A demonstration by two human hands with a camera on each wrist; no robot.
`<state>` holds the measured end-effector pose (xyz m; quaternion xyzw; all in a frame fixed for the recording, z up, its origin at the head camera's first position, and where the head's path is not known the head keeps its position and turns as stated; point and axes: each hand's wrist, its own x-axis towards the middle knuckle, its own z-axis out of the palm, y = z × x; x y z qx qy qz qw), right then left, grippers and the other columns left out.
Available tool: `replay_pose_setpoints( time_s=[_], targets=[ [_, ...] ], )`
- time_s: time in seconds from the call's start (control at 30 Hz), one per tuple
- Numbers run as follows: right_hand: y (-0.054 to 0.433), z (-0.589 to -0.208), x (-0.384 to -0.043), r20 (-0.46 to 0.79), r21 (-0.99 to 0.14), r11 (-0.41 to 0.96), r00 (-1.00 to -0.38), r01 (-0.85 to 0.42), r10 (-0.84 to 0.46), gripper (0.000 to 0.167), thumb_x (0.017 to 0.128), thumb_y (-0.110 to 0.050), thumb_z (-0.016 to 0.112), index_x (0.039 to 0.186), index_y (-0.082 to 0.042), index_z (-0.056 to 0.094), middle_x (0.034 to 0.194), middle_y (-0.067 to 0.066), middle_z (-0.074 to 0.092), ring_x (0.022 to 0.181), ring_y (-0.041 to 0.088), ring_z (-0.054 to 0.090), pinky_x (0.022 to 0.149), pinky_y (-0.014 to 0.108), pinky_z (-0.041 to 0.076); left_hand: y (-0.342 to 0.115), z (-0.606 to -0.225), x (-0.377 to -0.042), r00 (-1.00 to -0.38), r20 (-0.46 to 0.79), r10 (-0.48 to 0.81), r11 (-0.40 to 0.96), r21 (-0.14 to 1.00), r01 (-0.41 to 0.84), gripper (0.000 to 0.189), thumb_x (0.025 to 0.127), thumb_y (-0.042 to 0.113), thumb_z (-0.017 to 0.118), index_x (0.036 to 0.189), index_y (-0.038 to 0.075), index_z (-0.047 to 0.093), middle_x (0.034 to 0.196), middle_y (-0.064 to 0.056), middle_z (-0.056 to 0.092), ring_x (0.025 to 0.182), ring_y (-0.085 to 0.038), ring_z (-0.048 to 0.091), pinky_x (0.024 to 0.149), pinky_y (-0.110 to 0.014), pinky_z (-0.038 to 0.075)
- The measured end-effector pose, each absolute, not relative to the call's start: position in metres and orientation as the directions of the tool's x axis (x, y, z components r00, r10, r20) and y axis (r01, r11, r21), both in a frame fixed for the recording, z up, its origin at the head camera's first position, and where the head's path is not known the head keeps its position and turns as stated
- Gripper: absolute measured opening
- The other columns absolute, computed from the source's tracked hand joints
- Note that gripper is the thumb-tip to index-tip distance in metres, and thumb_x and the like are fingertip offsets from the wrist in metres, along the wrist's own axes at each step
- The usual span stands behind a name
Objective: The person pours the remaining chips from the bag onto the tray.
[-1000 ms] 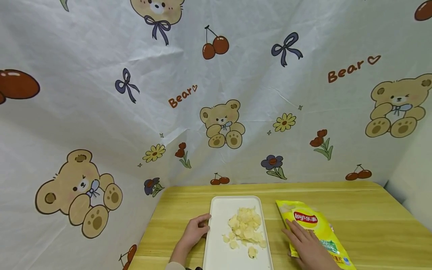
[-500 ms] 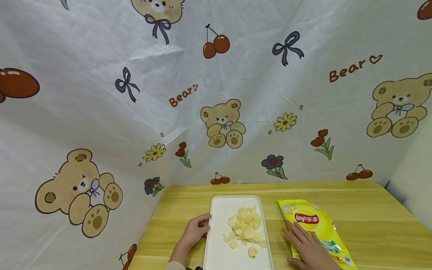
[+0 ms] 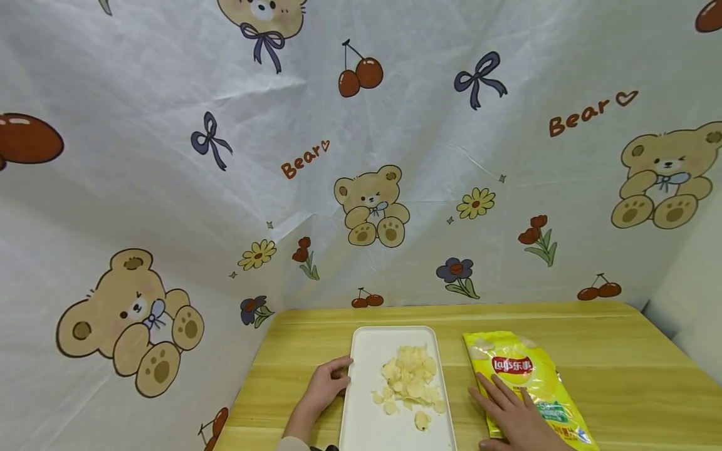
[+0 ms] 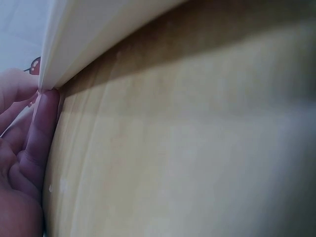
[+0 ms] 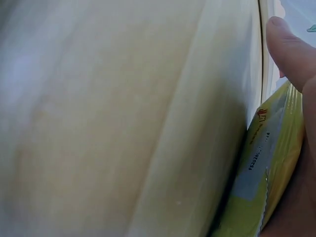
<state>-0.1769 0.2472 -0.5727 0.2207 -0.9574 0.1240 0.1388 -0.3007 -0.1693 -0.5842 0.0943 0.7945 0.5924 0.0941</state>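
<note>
A white rectangular tray lies on the wooden table, with a loose heap of potato chips on its right side. My left hand pinches the tray's left rim; the left wrist view has the fingers meeting right at that edge. To the right of the tray lies a yellow Lay's chip bag. Across its lower left part rests my right hand, palm down with fingers spread. In the right wrist view the bag sits under the palm, and the thumb points outward.
The light wooden table ends at a hanging cloth printed with bears, bows and cherries, which also runs along the left side. A pale wall stands at the far right.
My right hand's fingers have spread and its thumb has moved out from the bag's edge. The bag has shifted slightly away and lies flatter. The left hand and tray have stayed put.
</note>
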Motion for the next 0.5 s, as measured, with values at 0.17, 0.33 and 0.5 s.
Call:
replay_pose_setpoints(
  time_s=[0.17, 0.33, 0.5],
  targets=[
    [0.249, -0.577, -0.1761, 0.354, -0.143, 0.865, -0.841, -0.48, -0.408, 0.078, 0.08, -0.071, 0.063, 0.142, -0.024, 0.057, 0.152, 0.006, 0.048, 0.146, -0.007, -0.013, 0.085, 0.073, 0.044, -0.1697, -0.5844, -0.3021, -0.964, -0.042, 0.262, 0.287, 0.957, 0.036, 0.046, 0.092, 0.001, 0.064, 0.137, 0.002, 0.06, 0.088, -0.006, 0.064, 0.077, -0.013, 0.057, 0.063, -0.025, 0.055],
    [0.2499, -0.5781, -0.1761, 0.384, -0.1, 0.86, -0.817, -0.5, -0.43, 0.077, 0.08, -0.07, 0.065, 0.139, -0.022, 0.059, 0.154, 0.002, 0.046, 0.137, -0.018, -0.028, 0.082, 0.071, 0.045, -0.1702, -0.5829, -0.3003, -0.963, -0.038, 0.268, 0.279, 0.959, 0.04, 0.046, 0.092, 0.001, 0.064, 0.138, 0.0, 0.058, 0.089, -0.009, 0.064, 0.077, -0.012, 0.058, 0.062, -0.025, 0.056],
    [0.2507, -0.5777, -0.1772, 0.379, -0.094, 0.86, -0.817, -0.501, -0.434, 0.076, 0.08, -0.07, 0.064, 0.141, -0.024, 0.059, 0.152, 0.005, 0.047, 0.141, -0.014, -0.024, 0.084, 0.072, 0.045, -0.1698, -0.5814, -0.2984, -0.963, -0.031, 0.269, 0.27, 0.962, 0.045, 0.047, 0.092, 0.001, 0.064, 0.138, -0.002, 0.058, 0.089, -0.012, 0.064, 0.076, -0.013, 0.056, 0.061, -0.026, 0.055]
  ],
)
